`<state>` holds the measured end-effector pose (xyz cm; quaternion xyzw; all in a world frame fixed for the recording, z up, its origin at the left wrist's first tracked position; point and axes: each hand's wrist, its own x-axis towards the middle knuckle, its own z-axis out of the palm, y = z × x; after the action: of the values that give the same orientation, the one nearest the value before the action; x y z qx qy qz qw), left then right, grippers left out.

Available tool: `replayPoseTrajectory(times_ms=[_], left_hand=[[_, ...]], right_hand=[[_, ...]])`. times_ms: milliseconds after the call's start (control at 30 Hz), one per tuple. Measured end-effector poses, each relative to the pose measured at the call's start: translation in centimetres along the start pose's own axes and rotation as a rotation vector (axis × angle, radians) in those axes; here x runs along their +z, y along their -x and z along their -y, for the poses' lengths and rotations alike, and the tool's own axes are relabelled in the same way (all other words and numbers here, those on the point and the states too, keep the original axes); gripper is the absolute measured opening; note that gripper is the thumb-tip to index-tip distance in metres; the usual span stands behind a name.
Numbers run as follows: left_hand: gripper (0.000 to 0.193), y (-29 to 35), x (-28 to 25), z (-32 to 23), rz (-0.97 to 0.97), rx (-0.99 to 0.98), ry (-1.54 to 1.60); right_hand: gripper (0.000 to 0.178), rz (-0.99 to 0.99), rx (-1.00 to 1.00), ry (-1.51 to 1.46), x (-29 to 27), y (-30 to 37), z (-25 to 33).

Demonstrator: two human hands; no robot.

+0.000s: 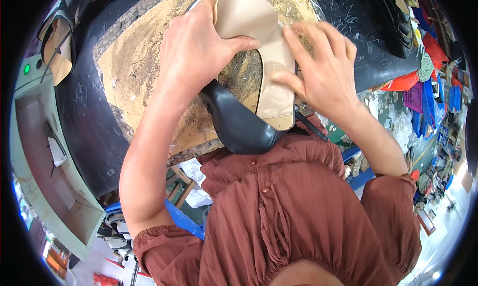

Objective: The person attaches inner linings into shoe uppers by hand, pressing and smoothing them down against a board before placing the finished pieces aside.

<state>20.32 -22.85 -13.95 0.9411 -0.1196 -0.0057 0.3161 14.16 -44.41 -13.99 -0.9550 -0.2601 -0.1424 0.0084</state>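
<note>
A beige insole lies lengthwise in front of me, its broad end far away and its narrow end close to my body. It sits against a black shoe part that curves out to the left near my lap. My left hand grips the insole's broad end from the left, thumb across its inner edge and the other fingers partly hidden behind. From the right, my right hand holds the insole's edge, thumb on the narrow part and index fingertip farther up; its remaining fingers are bent.
Beneath the work is a worn, glue-stained board on a black-covered table. Stacked black pieces stand at the far right. Left is a pale green machine trough with a shoe-like piece inside. Thread scraps litter the table's right side.
</note>
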Motion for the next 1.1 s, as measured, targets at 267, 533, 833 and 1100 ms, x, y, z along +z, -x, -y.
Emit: replayPoseTrajectory(times_ms=[267,533,833,1100], left_hand=[[0.045,0.4,0.0,0.2,0.008,-0.015,0.103],[0.041,-0.2,-0.3,-0.3,-0.004,-0.031,0.098],[0.041,-3.3,-0.8,0.2,0.142,0.199,-0.083],[0.031,-4.6,-2.8,0.8,0.214,-0.011,0.031]], right_hand=[[0.058,0.053,-0.226,-0.373,0.6,1.1,0.3],[0.063,-0.015,-0.048,-0.060,2.1,-1.6,-2.1],[0.060,0.049,-0.173,-0.332,1.7,-1.1,-1.0],[0.058,-0.072,-0.307,-0.344,2.6,-2.1,-3.1]])
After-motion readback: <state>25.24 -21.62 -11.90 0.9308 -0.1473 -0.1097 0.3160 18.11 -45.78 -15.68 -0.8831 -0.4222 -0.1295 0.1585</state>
